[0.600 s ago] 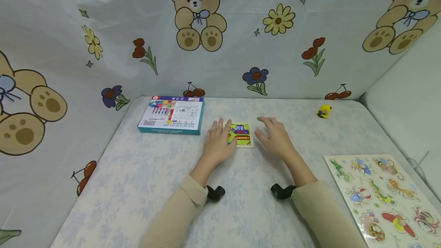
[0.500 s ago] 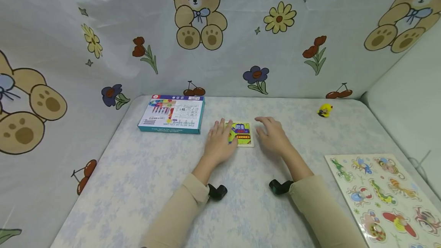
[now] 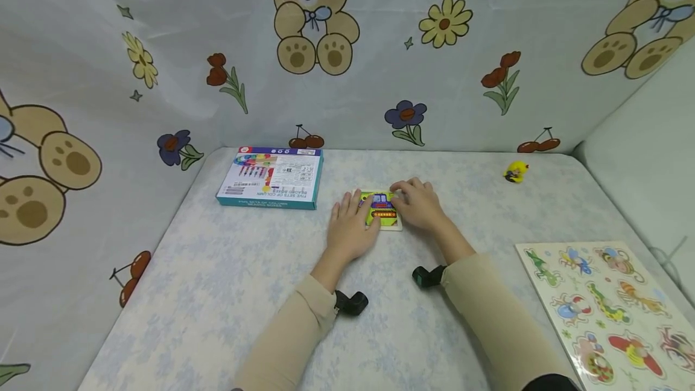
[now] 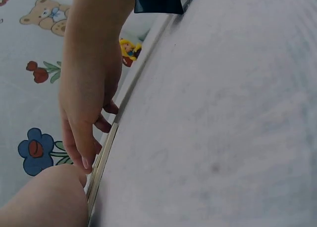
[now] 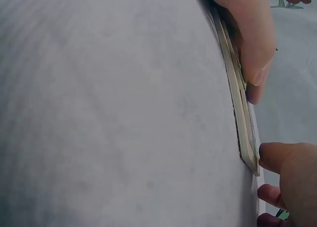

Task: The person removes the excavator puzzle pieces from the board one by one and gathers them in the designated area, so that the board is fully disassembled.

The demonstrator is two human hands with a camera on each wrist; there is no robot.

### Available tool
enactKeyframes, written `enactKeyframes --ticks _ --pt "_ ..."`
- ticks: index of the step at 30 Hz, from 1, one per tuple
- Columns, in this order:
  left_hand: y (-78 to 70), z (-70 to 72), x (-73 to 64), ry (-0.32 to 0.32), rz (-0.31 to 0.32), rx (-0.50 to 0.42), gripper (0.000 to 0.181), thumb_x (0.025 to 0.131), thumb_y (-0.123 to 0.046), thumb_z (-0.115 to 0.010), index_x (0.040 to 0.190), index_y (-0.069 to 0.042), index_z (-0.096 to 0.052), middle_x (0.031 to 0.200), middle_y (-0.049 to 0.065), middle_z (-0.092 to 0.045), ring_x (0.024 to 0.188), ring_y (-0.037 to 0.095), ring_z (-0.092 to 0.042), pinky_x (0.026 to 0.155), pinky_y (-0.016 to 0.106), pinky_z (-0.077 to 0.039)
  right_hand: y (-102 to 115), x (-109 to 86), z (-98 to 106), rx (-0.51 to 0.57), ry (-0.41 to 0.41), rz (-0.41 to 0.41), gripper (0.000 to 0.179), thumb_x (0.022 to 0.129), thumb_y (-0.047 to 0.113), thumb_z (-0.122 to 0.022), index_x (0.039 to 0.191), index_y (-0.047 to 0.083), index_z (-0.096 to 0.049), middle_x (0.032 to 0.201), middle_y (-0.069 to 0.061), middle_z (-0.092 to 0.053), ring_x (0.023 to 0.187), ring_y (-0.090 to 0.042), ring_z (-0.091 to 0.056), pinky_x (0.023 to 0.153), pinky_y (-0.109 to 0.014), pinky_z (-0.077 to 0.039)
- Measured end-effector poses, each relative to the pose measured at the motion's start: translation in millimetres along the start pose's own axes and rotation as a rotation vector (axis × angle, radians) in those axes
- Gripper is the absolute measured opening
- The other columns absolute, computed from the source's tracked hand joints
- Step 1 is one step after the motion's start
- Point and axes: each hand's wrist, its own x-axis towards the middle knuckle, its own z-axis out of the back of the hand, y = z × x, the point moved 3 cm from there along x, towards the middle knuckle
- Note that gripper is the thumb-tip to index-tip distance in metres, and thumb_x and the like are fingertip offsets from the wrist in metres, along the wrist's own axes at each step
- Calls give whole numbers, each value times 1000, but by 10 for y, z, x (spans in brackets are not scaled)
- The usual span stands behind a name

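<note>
A small square wooden puzzle lies on the table, with a blue-and-red tracked vehicle on a yellow-green ground. Over its left part rests my left hand, fingers stretched forward and thumb on the picture. My right hand is at the upper right corner, its bent fingers touching the edge there. From the side, the right wrist view shows the puzzle's layered edge, with the left thumb above it and the right hand at its end. In the left wrist view the right hand reaches down with fingers apart.
A flat teal-and-white box lies at the back left. A yellow duck-like toy stands at the back right. On the right is a large board with insect pictures. A cloth printed with bears hangs behind the table.
My right hand has moved left to the puzzle and now touches its right corner. My left hand has shifted slightly right in view and stays on the puzzle. The head view has tilted a little.
</note>
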Motion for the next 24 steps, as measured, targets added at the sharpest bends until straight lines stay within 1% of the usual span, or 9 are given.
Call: enactKeyframes --ticks 5,10,15,20,24 --pt "-11 12 -8 -16 0 20 63 100 -53 -33 158 -28 -28 168 3 -14 157 27 -6 127 49 -4 -29 46 -25 -12 -2 5 29 98 37 -58 124 24 -59 125 -11 -53 106 -31 -41 91 -51 -39" --pt "-9 11 -4 -21 -2 24 62 100 -52 -34 157 -28 -29 168 3 -15 156 27 -7 127 49 -5 -44 60 -24 -10 17 7 28 98 40 -58 121 25 -59 126 -11 -51 107 -31 -40 91 -52 -39" --pt "-9 8 -4 -15 3 25 63 100 -52 -34 158 -28 -29 168 2 -14 157 26 -7 127 48 -5 -51 50 -22 2 28 11 29 97 41 -59 121 24 -60 126 -10 -51 108 -31 -40 93 -53 -38" --pt "-11 10 -7 -23 3 28 63 100 -53 -35 157 -28 -30 168 2 -15 156 26 -8 127 48 -6 -53 34 -24 10 24 12 29 96 40 -60 121 24 -60 127 -9 -51 109 -31 -39 96 -53 -37" --pt "-9 1 -4 -24 -1 32 62 101 -52 -33 157 -28 -29 168 2 -16 156 26 -8 127 48 -6 -46 12 -9 3 38 11 30 97 41 -59 122 23 -60 127 -10 -51 111 -32 -40 97 -54 -37"
